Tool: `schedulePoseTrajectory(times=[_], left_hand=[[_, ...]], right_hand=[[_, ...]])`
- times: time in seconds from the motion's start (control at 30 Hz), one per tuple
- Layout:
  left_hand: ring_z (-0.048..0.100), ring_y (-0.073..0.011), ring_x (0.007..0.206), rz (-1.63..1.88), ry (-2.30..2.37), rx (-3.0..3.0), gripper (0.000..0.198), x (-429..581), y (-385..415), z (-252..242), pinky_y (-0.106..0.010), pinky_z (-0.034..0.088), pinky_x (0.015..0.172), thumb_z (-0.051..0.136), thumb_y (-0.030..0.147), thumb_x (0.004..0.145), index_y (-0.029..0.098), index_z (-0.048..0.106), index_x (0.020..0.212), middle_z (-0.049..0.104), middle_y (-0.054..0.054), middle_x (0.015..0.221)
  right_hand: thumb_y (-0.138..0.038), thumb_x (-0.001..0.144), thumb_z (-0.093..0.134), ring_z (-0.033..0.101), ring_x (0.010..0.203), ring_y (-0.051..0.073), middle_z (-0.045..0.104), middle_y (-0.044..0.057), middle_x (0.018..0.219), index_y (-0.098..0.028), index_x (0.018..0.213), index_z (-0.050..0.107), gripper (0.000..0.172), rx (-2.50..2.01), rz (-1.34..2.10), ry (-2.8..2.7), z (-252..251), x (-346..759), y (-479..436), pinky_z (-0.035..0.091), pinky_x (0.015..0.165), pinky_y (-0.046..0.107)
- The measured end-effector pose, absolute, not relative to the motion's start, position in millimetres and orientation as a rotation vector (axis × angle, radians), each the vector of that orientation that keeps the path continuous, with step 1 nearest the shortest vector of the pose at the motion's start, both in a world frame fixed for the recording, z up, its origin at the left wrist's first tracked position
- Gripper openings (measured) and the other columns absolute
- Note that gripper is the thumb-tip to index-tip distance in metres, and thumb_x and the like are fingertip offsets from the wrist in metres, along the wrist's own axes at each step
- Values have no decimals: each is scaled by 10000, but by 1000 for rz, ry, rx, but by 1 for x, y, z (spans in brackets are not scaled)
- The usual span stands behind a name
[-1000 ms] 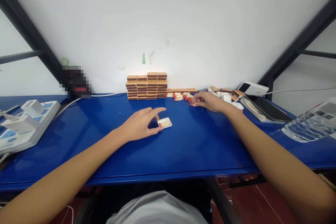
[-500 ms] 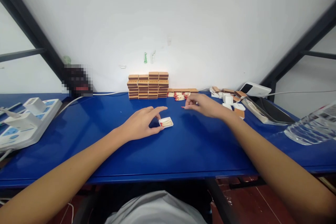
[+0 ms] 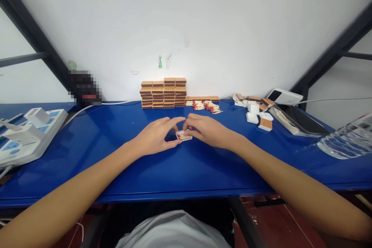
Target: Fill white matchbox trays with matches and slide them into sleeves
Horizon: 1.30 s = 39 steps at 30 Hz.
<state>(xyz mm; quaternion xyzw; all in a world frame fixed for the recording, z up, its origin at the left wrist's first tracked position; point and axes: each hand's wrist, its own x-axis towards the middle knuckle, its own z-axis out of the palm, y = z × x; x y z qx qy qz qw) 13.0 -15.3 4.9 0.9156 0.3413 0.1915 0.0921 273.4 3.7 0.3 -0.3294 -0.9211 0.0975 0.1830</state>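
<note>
A small white matchbox tray (image 3: 183,136) with red-tipped matches in it lies on the blue table (image 3: 186,166) in the middle. My left hand (image 3: 157,135) pinches its left end between thumb and forefinger. My right hand (image 3: 206,130) covers the tray's right side, fingers curled down onto it; whether they hold matches is hidden. A loose pile of matches (image 3: 205,105) lies behind, by the wall. Stacked brown matchboxes (image 3: 163,93) stand at the back centre.
Loose white trays and brown sleeves (image 3: 257,114) lie at the back right, beside a phone (image 3: 300,121) and a white power bank (image 3: 284,96). A power strip (image 3: 27,133) sits at the left edge, a plastic bag (image 3: 345,139) at the right.
My right hand has come away from the match pile at the back and moved left and down onto the tray. The left hand has stayed on the tray.
</note>
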Motion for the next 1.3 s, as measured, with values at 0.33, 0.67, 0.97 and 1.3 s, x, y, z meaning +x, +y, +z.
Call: schedulePoseTrajectory(times=[0.33,0.67,0.97,1.3], left_hand=[[700,-270,1117,536,1025,2707,690,12,-14,3,-397,551,944,757,358,986,274,460,1603,783,-29,1199],[703,-267,1124,533,1026,2701,690,12,-14,4,-404,554,950,751,350,986,274,458,1606,783,-32,1200],[700,-258,1106,486,1038,2684,678,12,-13,5,-387,553,904,736,376,995,265,466,1606,783,-31,1197],[703,-264,1093,487,1036,2679,670,12,-14,5,-385,554,886,721,389,995,276,473,1607,782,-38,1195]], right_hand=[[-235,1016,642,583,786,177,609,51,971,-203,970,707,85,-976,403,-2599,2,279,5,443,729,309],[-315,1015,624,607,776,198,692,64,885,-201,940,717,165,-1070,282,-2472,8,308,31,431,727,314],[-422,923,689,664,826,263,785,101,935,-215,991,797,244,-1382,248,-2411,1,407,87,455,727,344],[-507,915,675,627,752,238,749,73,834,-218,912,737,296,-1309,377,-2371,-18,405,101,432,688,333]])
